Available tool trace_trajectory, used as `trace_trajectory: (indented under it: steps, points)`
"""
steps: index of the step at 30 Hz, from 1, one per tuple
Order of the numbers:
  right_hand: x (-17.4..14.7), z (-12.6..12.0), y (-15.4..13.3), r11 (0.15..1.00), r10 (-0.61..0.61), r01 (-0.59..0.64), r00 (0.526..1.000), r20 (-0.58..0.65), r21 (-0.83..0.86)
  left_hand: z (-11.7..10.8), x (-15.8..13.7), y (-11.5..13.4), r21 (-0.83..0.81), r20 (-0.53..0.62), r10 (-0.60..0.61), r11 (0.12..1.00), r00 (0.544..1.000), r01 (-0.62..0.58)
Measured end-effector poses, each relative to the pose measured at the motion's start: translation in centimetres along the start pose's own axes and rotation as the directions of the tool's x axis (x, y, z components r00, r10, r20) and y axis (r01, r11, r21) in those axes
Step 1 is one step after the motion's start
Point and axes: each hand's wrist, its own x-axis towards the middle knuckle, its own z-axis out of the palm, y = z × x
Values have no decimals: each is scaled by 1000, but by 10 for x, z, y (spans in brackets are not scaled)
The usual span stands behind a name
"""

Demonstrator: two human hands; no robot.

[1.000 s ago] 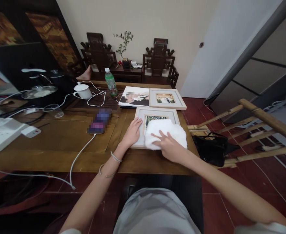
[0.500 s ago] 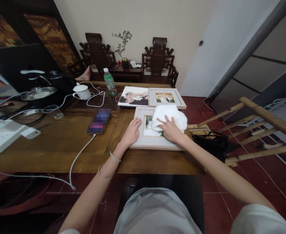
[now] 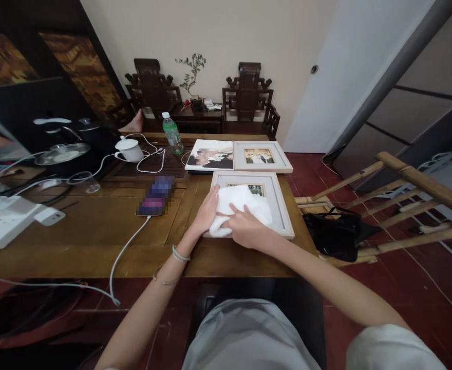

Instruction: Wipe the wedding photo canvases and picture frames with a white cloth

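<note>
A light wooden picture frame (image 3: pixel 283 205) with a pale mat lies flat near the table's front edge. White cloth (image 3: pixel 245 198), folded and fluffy, covers most of its photo; only a strip of the picture shows at the top. My right hand (image 3: pixel 247 226) presses the cloth down at the frame's lower left, fingers spread over it. Along the left edge of the frame my left hand (image 3: pixel 206 210) grips the border, fingers pointing away from me and the cloth beside them. Behind lie a second picture frame (image 3: pixel 282 160) and a photo album or print (image 3: pixel 206 163).
On the wooden table (image 3: pixel 106 221) are a phone (image 3: pixel 154 198) on a charging cable, a green-labelled bottle (image 3: pixel 172 134), a lidded white cup (image 3: pixel 129 150), a clear cup (image 3: pixel 89 182) and a power strip (image 3: pixel 6 226). A bamboo chair (image 3: pixel 422 187) with a black bag (image 3: pixel 337 234) stands right.
My right hand has slid the cloth left and toward me, from the frame's upper right to its lower left. My left hand stays at the left edge, tilted slightly more upright.
</note>
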Motion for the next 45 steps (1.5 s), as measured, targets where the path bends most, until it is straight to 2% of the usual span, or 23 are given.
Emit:
trace_trajectory:
  steps: [3,8,11,13,16,20,23,25,28,30,32,35,38,41,45]
  points:
    - [26,3,24,997,59,-62,995,-85,-38,1,-2,0,30,1,60,998,998,-60]
    - [75,3,68,968,120,-174,954,-275,-182,-1,-3,-3,152,39,148,977,988,-152]
    - [93,1,77,950,152,-226,937,-314,-215,-1,-3,-4,208,67,177,960,982,-187]
    - [94,2,75,951,152,-222,942,-300,-217,0,-3,-3,222,74,173,957,982,-185]
    - [79,5,68,962,136,-192,954,-266,-194,1,-3,1,202,46,188,960,981,-193]
    - [35,6,62,982,95,-120,982,-162,-147,1,-3,2,197,-51,248,952,967,-234]
    - [-7,-1,61,994,43,-48,997,-61,-94,2,-3,-2,238,-19,269,937,963,-257]
    - [-34,-8,63,995,84,-84,996,0,-60,3,-3,-5,265,26,263,929,964,-260]
    - [-62,-17,73,974,224,-221,973,52,-57,4,-4,-8,285,63,242,925,968,-249]
    - [-66,-20,86,953,295,-292,955,26,-80,5,-4,-10,284,72,235,927,969,-246]
    - [-58,-18,101,936,328,-333,943,-62,-116,5,-4,-11,282,76,233,927,969,-245]
    - [-33,-10,121,918,327,-361,924,-201,-166,6,-3,-14,287,65,251,922,966,-259]
    - [-17,-4,123,911,319,-368,914,-250,-184,6,-2,-17,293,44,283,913,958,-283]
    - [-25,-1,105,935,275,-311,939,-204,-172,6,0,-19,300,35,290,910,956,-287]
    - [-65,-6,63,961,259,-260,966,-27,-90,7,0,-18,292,35,276,916,960,-274]
